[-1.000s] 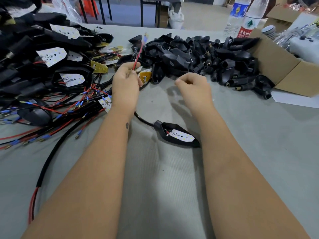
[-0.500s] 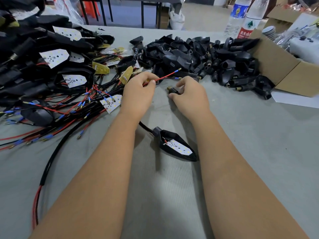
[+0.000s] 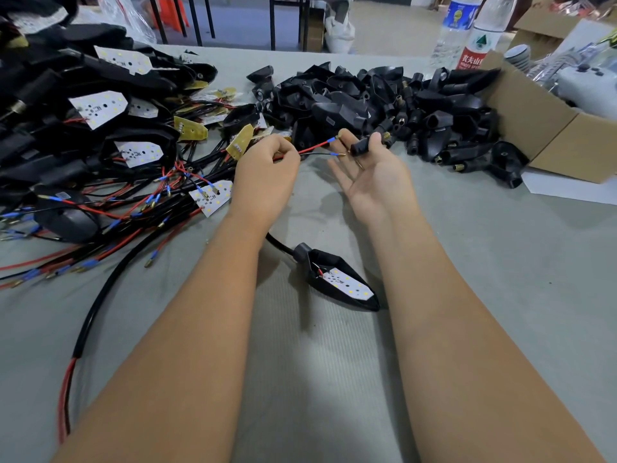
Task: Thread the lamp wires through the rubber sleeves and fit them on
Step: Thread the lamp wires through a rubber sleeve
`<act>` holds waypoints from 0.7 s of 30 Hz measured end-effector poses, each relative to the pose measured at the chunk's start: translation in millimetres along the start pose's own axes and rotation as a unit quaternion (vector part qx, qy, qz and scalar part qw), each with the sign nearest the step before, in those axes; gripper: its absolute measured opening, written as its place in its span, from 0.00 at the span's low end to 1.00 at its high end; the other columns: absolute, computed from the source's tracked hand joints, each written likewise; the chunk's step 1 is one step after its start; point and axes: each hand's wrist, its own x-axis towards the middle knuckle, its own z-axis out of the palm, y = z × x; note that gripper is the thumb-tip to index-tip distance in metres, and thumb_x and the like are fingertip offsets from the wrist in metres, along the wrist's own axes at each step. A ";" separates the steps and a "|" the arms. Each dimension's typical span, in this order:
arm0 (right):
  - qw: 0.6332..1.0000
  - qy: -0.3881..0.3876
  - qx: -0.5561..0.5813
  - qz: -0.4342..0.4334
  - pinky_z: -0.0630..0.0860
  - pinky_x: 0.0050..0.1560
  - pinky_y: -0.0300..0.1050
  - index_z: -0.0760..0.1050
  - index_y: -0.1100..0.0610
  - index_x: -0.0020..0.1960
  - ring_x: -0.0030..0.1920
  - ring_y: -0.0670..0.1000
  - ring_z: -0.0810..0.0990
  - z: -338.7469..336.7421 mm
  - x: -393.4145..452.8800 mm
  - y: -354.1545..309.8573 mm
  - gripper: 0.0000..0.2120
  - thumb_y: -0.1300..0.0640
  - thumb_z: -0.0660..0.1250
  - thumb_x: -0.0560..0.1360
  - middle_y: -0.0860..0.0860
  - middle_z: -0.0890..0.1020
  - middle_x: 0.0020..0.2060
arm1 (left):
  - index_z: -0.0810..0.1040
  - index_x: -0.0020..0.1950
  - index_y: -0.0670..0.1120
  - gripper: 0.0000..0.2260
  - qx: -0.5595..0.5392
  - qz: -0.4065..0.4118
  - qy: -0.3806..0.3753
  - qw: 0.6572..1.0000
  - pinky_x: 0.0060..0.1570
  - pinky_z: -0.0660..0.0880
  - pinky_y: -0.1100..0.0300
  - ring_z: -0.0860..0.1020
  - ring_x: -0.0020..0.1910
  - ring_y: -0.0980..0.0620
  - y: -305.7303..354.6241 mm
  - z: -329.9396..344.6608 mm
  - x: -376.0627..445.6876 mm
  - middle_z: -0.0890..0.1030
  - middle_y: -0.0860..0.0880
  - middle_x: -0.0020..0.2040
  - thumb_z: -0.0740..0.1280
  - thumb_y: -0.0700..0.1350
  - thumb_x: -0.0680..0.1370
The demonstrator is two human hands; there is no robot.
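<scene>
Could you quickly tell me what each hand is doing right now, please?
Left hand: pinches thin red and black wires.
Right hand: palm up, holds small black rubber sleeve.

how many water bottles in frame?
2. Both clear plastic, standing at the table's far right edge behind the cardboard box: the blue-label bottle left, the red-label bottle beside it. More may sit out of frame.

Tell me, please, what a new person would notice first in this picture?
Two bare hands meet above the grey table: the left hand pinches a red and a black wire, and the right hand, palm up, holds a black rubber sleeve. A big pile of black sleeves lies behind them, and tangled lamps with wires fill the left side.
</scene>
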 end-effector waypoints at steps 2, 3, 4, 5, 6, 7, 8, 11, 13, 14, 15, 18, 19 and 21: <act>1.000 -0.006 0.002 0.006 0.82 0.40 0.43 0.69 0.62 0.58 0.41 0.50 0.85 1.0 -2.3 0.8 0.12 0.54 0.54 0.85 0.53 0.85 0.43 | 0.77 0.40 0.51 0.07 -0.019 0.003 -0.001 1.000 0.26 0.64 0.72 0.67 0.26 0.62 -0.3 0.0 -0.2 0.71 0.57 0.29 0.63 0.43 0.77; 1.000 -0.005 0.002 0.007 0.81 0.39 0.42 0.70 0.62 0.55 0.40 0.50 0.85 1.9 -3.7 0.9 0.12 0.54 0.54 0.84 0.54 0.85 0.42 | 0.78 0.41 0.50 0.06 -0.028 0.006 -0.003 1.000 0.26 0.63 0.72 0.67 0.26 0.62 -0.5 0.1 -0.5 0.71 0.57 0.29 0.65 0.45 0.77; 1.000 -0.005 0.002 0.008 0.81 0.39 0.41 0.71 0.62 0.51 0.39 0.50 0.84 2.8 -4.4 1.1 0.12 0.54 0.55 0.84 0.54 0.85 0.41 | 0.79 0.42 0.49 0.05 -0.034 0.011 -0.004 0.999 0.26 0.63 0.71 0.67 0.26 0.62 -0.9 0.2 -0.6 0.71 0.57 0.29 0.66 0.46 0.77; 1.000 -0.006 -0.001 0.009 0.81 0.39 0.41 0.71 0.61 0.48 0.39 0.50 0.84 3.2 -5.2 1.0 0.12 0.55 0.57 0.84 0.54 0.85 0.41 | 0.80 0.42 0.49 0.06 -0.038 0.015 -0.005 0.999 0.27 0.63 0.71 0.66 0.26 0.61 -1.6 0.1 -0.3 0.71 0.57 0.29 0.67 0.47 0.77; 1.000 -0.010 -0.008 0.011 0.81 0.39 0.41 0.71 0.61 0.47 0.39 0.50 0.84 3.3 -6.1 1.1 0.10 0.56 0.58 0.83 0.54 0.85 0.40 | 0.80 0.41 0.49 0.06 -0.041 0.018 -0.005 0.999 0.28 0.63 0.70 0.66 0.26 0.61 -2.3 0.0 0.1 0.71 0.57 0.29 0.67 0.48 0.77; 1.000 -0.015 -0.015 0.013 0.81 0.39 0.40 0.71 0.60 0.48 0.39 0.50 0.84 3.1 -6.6 0.9 0.08 0.57 0.60 0.83 0.55 0.85 0.40 | 0.80 0.41 0.50 0.06 -0.045 0.019 -0.005 0.999 0.28 0.63 0.70 0.66 0.27 0.61 -2.6 -0.7 0.8 0.70 0.58 0.28 0.67 0.48 0.77; 0.999 -0.020 -0.020 0.015 0.80 0.39 0.40 0.71 0.60 0.50 0.39 0.50 0.83 2.9 -7.2 1.1 0.05 0.58 0.61 0.82 0.55 0.85 0.41 | 0.80 0.40 0.51 0.06 -0.050 0.018 -0.005 0.999 0.28 0.63 0.70 0.66 0.27 0.61 -2.8 -1.4 1.5 0.70 0.58 0.27 0.68 0.47 0.77; 0.998 -0.032 -0.045 0.010 0.80 0.39 0.39 0.71 0.61 0.55 0.38 0.48 0.82 4.2 -8.0 2.2 0.06 0.58 0.62 0.81 0.54 0.85 0.43 | 0.80 0.38 0.53 0.07 -0.067 0.009 0.001 0.998 0.30 0.64 0.70 0.67 0.27 0.62 -4.0 -2.5 3.9 0.70 0.61 0.25 0.69 0.46 0.77; 0.997 -0.028 -0.076 0.003 0.77 0.36 0.37 0.72 0.60 0.57 0.36 0.46 0.80 6.0 -7.5 3.7 0.08 0.57 0.62 0.81 0.52 0.85 0.44 | 0.79 0.38 0.54 0.08 -0.083 0.004 0.011 0.996 0.31 0.64 0.69 0.67 0.27 0.62 -4.7 -2.3 4.5 0.70 0.61 0.25 0.69 0.46 0.77; 0.996 -0.022 -0.091 0.000 0.73 0.35 0.36 0.72 0.60 0.55 0.35 0.45 0.78 6.4 -7.1 4.1 0.06 0.57 0.62 0.81 0.51 0.85 0.44 | 0.79 0.38 0.54 0.08 -0.089 0.002 0.016 0.996 0.31 0.65 0.69 0.67 0.28 0.62 -5.1 -2.2 4.9 0.70 0.60 0.26 0.70 0.46 0.77; 0.995 -0.016 -0.101 -0.003 0.70 0.33 0.35 0.73 0.59 0.52 0.35 0.45 0.75 6.4 -6.7 4.0 0.04 0.58 0.63 0.81 0.51 0.85 0.43 | 0.80 0.38 0.53 0.08 -0.092 0.002 0.020 0.996 0.31 0.65 0.69 0.66 0.28 0.61 -5.5 -2.3 5.3 0.70 0.59 0.26 0.70 0.46 0.76; 0.995 -0.015 -0.099 0.001 0.69 0.34 0.36 0.71 0.55 0.42 0.34 0.46 0.75 5.3 -7.4 2.9 0.08 0.60 0.64 0.80 0.54 0.85 0.43 | 0.79 0.37 0.53 0.08 -0.084 0.009 0.023 0.996 0.30 0.64 0.70 0.66 0.26 0.62 -6.4 -1.8 6.1 0.70 0.58 0.26 0.70 0.45 0.76; 0.996 -0.018 -0.088 0.003 0.71 0.35 0.36 0.71 0.55 0.41 0.35 0.46 0.77 4.8 -8.1 2.2 0.09 0.61 0.65 0.79 0.55 0.85 0.43 | 0.79 0.37 0.53 0.08 -0.074 0.011 0.024 0.997 0.29 0.64 0.70 0.67 0.26 0.62 -6.6 -1.4 6.1 0.70 0.59 0.25 0.70 0.45 0.76; 0.998 -0.029 -0.053 0.010 0.78 0.38 0.37 0.71 0.55 0.41 0.36 0.47 0.81 4.0 -9.4 1.6 0.09 0.63 0.65 0.79 0.57 0.84 0.44 | 0.79 0.36 0.54 0.08 -0.058 0.009 0.028 0.998 0.29 0.65 0.70 0.68 0.26 0.62 -7.2 -0.8 6.1 0.71 0.61 0.24 0.70 0.46 0.76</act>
